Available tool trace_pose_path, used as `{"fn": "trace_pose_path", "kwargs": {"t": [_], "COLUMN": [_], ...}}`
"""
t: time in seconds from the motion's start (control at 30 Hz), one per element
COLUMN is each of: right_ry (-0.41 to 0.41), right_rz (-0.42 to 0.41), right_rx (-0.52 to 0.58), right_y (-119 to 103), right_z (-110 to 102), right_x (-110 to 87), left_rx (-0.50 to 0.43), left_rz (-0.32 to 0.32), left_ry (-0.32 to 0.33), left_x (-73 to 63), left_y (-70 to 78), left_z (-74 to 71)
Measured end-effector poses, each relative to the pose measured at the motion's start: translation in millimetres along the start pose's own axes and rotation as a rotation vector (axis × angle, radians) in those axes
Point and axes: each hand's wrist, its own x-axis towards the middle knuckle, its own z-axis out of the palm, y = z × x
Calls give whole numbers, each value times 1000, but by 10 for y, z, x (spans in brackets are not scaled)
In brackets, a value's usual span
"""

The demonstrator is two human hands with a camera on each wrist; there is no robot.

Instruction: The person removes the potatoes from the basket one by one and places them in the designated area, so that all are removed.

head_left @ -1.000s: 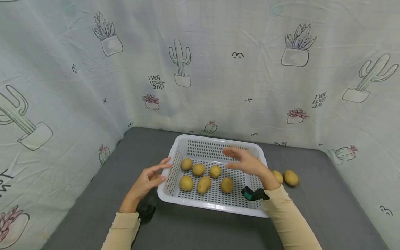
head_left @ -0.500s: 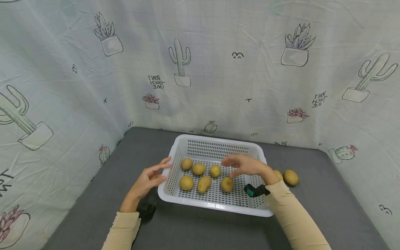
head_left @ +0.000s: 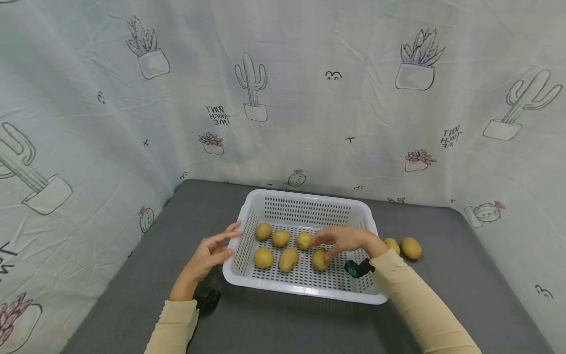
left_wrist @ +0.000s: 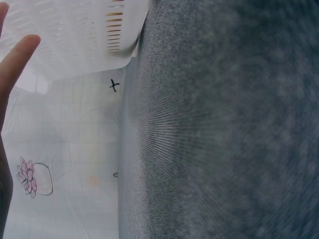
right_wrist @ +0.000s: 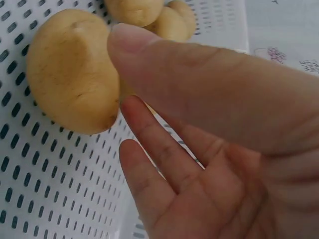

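A white perforated plastic basket (head_left: pixel 305 291) holds several yellow potatoes. My left hand (head_left: pixel 208 258) rests its fingertips along the basket's left rim, fingers extended. In the left wrist view, the thumb (left_wrist: pixel 20 57) is up against the basket's slotted side (left_wrist: pixel 75 42). Over the right half of the basket, my right hand (head_left: pixel 342 239) reaches down, fingers spread and nothing gripped. Its thumb is at the front-right potato (head_left: pixel 320 261), its fingertips beside a back-row potato (head_left: pixel 303 240). The right wrist view shows a large potato (right_wrist: pixel 72 72) just beyond the thumb tip.
Two more potatoes lie on the dark grey table (head_left: pixel 283 329) right of the basket, one (head_left: pixel 411 248) in full view and the other (head_left: pixel 392 245) partly behind the right forearm. A pale curtain (head_left: pixel 300 108) with cactus drawings hangs behind and at both sides.
My right hand has come down toward the near side of the basket, to the potatoes in its right half. The left hand has kept its place at the rim.
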Motion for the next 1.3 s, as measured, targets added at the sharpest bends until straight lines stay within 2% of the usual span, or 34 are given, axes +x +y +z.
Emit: {"fn": "trace_pose_path", "kwargs": {"t": [0.47, 0.7, 0.97, 1.3], "right_ry": [-51, -54, -49, -13], "right_rz": [57, 149, 203, 211], "right_rx": [-74, -115, -68, -71], "right_y": [8, 13, 8, -2], "right_z": [33, 101, 127, 140], "right_x": [82, 126, 158, 160], "left_rx": [5, 17, 16, 18], "left_rz": [4, 2, 12, 29], "left_ry": [10, 10, 5, -3], "left_x": [0, -17, -16, 5], "left_y": [-2, 16, 13, 20], "left_z": [-10, 5, 16, 15]}}
